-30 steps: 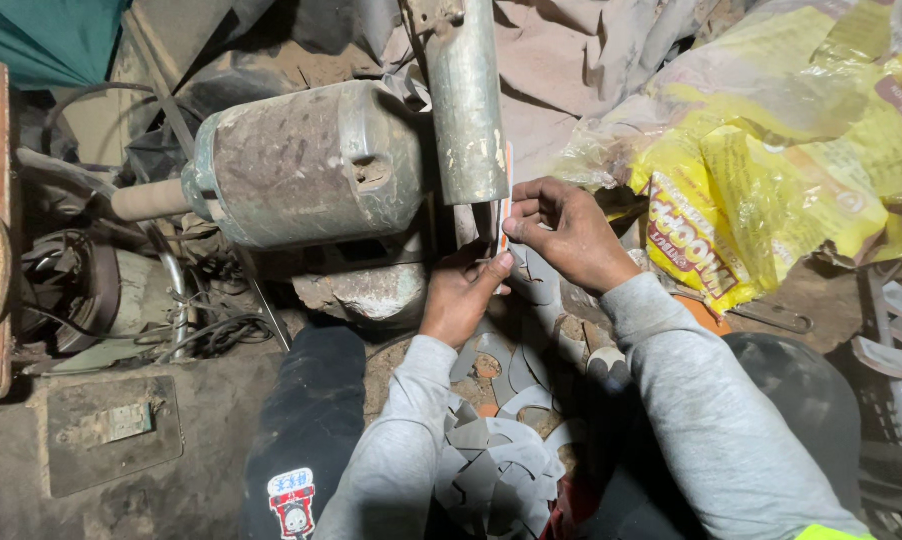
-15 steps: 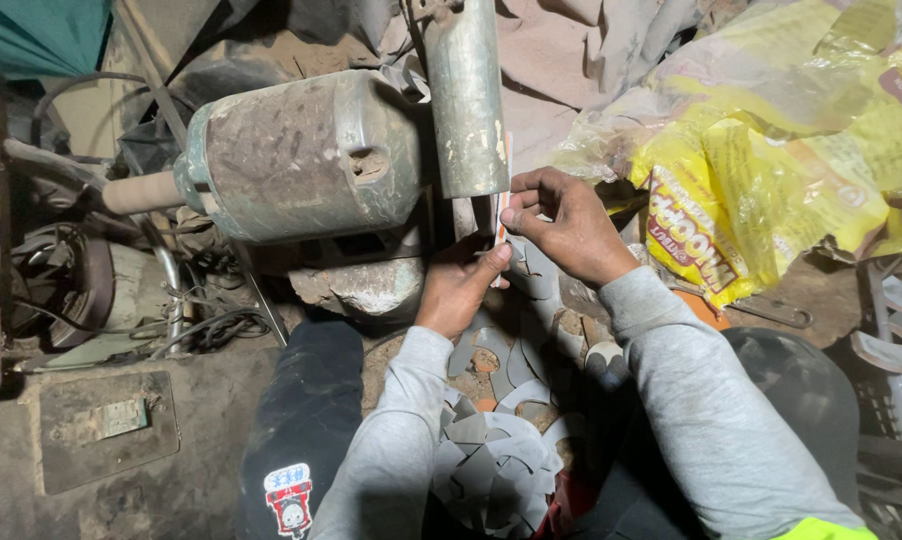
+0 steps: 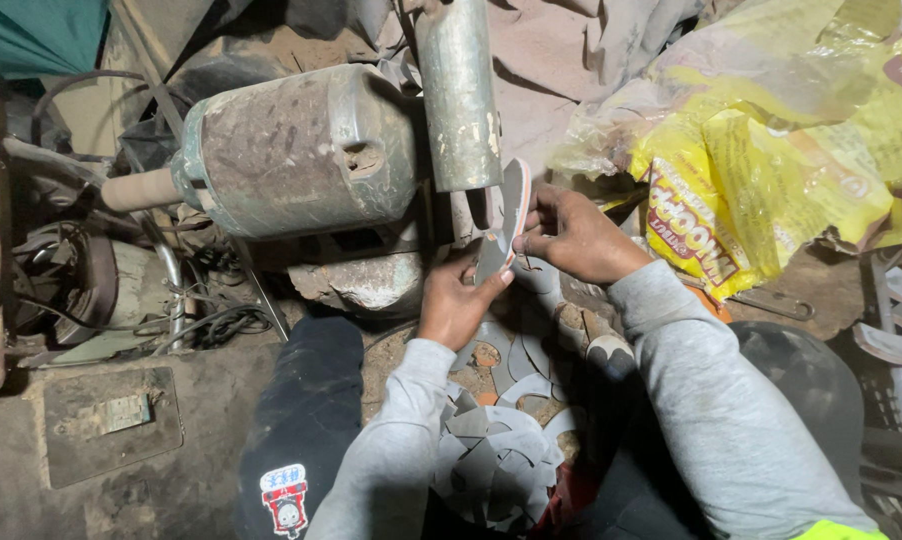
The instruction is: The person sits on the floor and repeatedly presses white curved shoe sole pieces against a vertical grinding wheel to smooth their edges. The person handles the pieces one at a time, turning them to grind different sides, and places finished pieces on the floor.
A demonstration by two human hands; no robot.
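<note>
The left hand (image 3: 458, 298) pinches the lower end of a thin grey sole (image 3: 509, 222), fingers curled up under it. The right hand (image 3: 571, 235) grips the same sole from the right, fingertips pressed together on its edge. The sole stands on edge, tilted a little, its top just beside the lower end of a dull metal guard (image 3: 458, 90) that rises to the top edge of the view. Whether the sole touches the wheel under the guard cannot be told.

Left of the guard lies a worn, rusty motor (image 3: 291, 150), its drum on its side, a short shaft (image 3: 141, 188) sticking out to the left. Below the motor sits a rough stone block (image 3: 366, 280).

Below the hands, between the person's knees, a heap of grey offcuts (image 3: 491, 450) covers the floor (image 3: 111, 430), which is dark, dusty and bare in the lower left corner. Tangled black cables (image 3: 211, 325) lie near the left edge, beside a coil of belt (image 3: 91, 290). A crumpled yellow bag (image 3: 771, 170) fills the upper right corner, resting on dirty cloth (image 3: 571, 50).
</note>
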